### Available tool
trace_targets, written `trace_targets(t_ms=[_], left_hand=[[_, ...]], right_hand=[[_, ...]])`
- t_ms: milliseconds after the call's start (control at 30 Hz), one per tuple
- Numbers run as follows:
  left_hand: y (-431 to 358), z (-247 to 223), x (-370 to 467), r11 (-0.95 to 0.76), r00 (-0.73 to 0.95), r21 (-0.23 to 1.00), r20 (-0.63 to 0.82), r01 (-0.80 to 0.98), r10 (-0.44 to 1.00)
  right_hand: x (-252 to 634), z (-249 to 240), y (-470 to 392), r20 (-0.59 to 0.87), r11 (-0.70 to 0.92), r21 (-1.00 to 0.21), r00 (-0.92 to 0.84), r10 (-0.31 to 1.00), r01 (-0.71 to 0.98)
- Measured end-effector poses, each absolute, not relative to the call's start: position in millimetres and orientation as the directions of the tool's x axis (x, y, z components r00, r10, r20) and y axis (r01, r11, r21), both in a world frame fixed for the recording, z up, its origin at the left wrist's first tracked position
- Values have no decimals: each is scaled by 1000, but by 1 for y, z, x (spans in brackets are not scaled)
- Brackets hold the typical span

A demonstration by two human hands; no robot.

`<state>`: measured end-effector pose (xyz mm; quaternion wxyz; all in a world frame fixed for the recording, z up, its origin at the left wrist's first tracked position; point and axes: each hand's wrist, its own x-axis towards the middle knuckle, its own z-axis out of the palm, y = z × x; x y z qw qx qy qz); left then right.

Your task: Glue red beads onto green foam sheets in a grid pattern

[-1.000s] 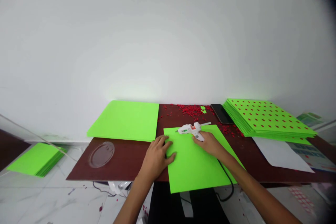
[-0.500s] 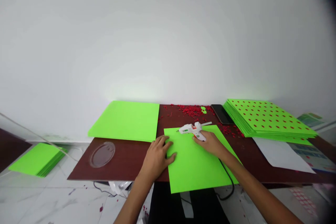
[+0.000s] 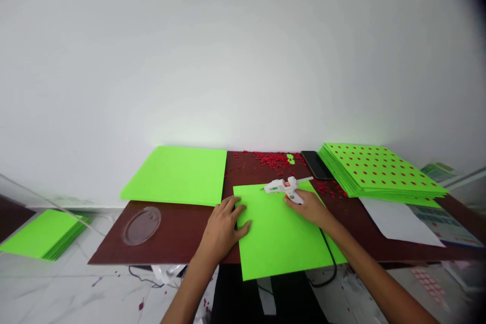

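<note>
A plain bright green sheet (image 3: pixel 277 243) lies on the dark red table (image 3: pixel 174 235), its near edge jutting past the table's front. My left hand (image 3: pixel 224 223) rests with spread fingers on the sheet's left edge. In my right hand (image 3: pixel 309 206) is a white glue gun (image 3: pixel 283 186), gripped by its handle above the upper part of the sheet. Its nozzle points left and a pale glue stick pokes out of its back. A black cord (image 3: pixel 332 263) runs from under my right wrist over the sheet and below the table.
Plain green sheets (image 3: pixel 178 174) lie back left; a stack with red dots (image 3: pixel 379 167) stands right. Small red pieces (image 3: pixel 275 160) are scattered near a black phone (image 3: pixel 316 164). A clear round lid (image 3: pixel 142 226) sits front left. More green sheets (image 3: pixel 43 233) are on the floor.
The glue gun in my right hand has shifted slightly right across the sheet. My left hand keeps its place on the left edge. The whole view has moved a little.
</note>
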<state>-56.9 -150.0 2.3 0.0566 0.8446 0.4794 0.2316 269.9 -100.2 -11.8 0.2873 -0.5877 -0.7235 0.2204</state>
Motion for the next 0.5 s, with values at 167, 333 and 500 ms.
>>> trace_targets(t_ms=[167, 333, 500], left_hand=[[-150, 3, -57, -536, 435, 313, 340, 784, 834], [-149, 3, -57, -538, 432, 317, 348, 781, 832], [-150, 3, -57, -541, 436, 317, 348, 779, 830]], right_hand=[[268, -13, -101, 157, 217, -650, -151, 976, 728], [267, -13, -100, 159, 212, -630, -143, 977, 747], [265, -14, -98, 177, 214, -608, -133, 975, 765]])
